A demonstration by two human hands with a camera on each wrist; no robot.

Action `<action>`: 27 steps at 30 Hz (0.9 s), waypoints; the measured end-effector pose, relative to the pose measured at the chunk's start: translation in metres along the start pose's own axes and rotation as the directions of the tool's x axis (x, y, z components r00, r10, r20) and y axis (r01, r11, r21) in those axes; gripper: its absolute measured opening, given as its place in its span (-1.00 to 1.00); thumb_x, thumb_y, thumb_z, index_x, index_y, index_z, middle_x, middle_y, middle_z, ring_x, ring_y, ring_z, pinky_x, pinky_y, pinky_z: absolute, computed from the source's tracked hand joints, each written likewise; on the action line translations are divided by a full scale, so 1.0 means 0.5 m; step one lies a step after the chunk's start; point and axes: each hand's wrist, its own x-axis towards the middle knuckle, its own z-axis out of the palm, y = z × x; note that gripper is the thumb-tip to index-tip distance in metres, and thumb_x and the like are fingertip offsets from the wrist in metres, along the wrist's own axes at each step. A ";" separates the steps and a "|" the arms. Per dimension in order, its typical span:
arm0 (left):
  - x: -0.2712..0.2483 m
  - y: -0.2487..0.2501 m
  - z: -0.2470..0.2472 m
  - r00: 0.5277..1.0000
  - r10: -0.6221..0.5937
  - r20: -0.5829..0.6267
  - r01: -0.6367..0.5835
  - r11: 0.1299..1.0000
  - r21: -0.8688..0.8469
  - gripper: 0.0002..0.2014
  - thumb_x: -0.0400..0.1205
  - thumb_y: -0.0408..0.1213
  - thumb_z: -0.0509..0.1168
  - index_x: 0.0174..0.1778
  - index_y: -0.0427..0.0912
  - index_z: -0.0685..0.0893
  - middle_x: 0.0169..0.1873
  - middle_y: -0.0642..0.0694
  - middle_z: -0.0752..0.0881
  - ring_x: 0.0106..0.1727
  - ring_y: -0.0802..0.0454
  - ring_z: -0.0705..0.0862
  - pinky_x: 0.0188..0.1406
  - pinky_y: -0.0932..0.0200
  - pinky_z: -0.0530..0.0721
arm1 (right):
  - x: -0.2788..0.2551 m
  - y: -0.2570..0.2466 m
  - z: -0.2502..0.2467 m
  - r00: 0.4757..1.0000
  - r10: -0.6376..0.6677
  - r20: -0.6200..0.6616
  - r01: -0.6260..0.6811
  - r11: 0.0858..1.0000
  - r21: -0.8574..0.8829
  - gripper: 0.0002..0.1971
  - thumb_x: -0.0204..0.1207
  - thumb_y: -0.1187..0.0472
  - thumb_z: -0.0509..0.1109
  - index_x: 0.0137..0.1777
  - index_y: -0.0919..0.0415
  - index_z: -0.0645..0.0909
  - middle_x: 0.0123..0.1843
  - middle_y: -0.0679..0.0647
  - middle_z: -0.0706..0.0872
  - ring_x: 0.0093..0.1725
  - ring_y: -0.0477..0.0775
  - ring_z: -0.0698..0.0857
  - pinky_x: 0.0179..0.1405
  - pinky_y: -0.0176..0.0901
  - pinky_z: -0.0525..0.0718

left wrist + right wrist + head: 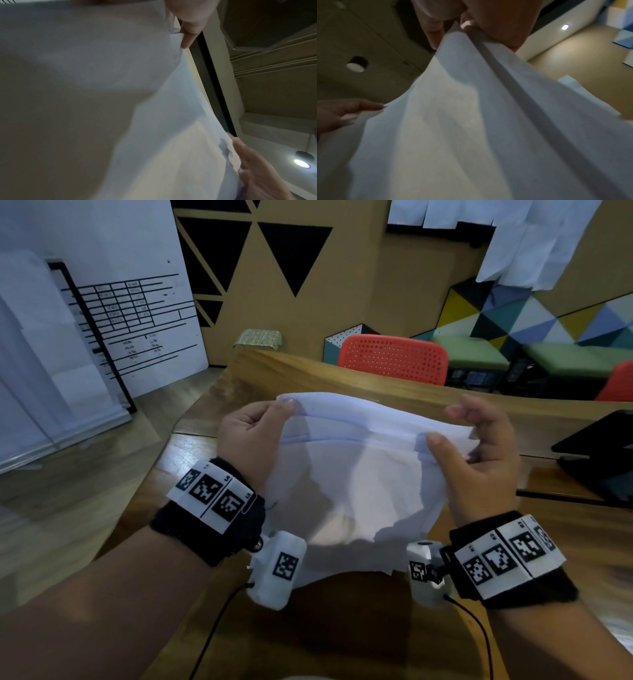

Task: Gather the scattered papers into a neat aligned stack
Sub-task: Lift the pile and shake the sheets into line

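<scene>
A loose bundle of white papers (356, 474) is held up above the wooden table (308, 371), its top edges uneven and its lower edges ragged. My left hand (253, 433) grips the bundle's upper left corner, thumb on the near face. My right hand (479, 453) holds the upper right side, thumb pressed on the near face and fingers curled behind. In the left wrist view the papers (102, 94) fill most of the frame, with my left hand (188, 24) at the top. The right wrist view shows the sheets (471, 128) pinched by my right hand (488, 20).
A red perforated chair (394, 357) stands behind the table's far edge, another red chair (616, 385) at the right. A black laptop (603, 446) lies on the table to the right. A white board with printed lines (137, 313) leans at the left.
</scene>
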 end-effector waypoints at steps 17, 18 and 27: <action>0.004 0.000 -0.010 0.953 0.266 0.146 -0.271 0.963 0.014 -0.75 0.33 -0.05 0.44 -0.39 0.03 0.47 -0.50 0.15 0.58 -0.46 0.11 0.49 -0.47 0.24 0.47 | -0.034 0.040 0.028 0.870 0.488 0.064 -0.487 0.833 0.262 -0.74 0.40 0.44 0.47 -0.08 0.04 0.72 -0.14 -0.07 0.86 -0.04 0.05 0.82 0.07 0.04 0.77; 0.007 0.001 -0.010 0.954 0.270 0.133 -0.273 0.962 0.003 -0.75 0.31 -0.04 0.44 -0.38 0.02 0.47 -0.53 0.13 0.57 -0.49 0.08 0.46 -0.47 0.21 0.45 | -0.034 0.039 0.029 0.874 0.480 0.072 -0.481 0.836 0.264 -0.74 0.40 0.44 0.47 -0.08 0.03 0.71 -0.14 -0.08 0.86 -0.06 0.02 0.82 0.05 0.03 0.77; 0.018 -0.011 0.002 0.973 0.216 0.084 -0.211 0.976 -0.063 -0.96 0.41 -0.21 0.37 -0.33 0.03 0.67 -0.31 0.10 0.81 -0.22 0.15 0.73 -0.16 0.21 0.67 | -0.008 0.017 0.032 0.992 0.125 0.024 -0.127 0.985 0.119 -0.57 0.41 0.29 0.49 0.10 -0.29 0.57 0.08 -0.17 0.69 0.12 0.16 0.69 0.08 0.04 0.71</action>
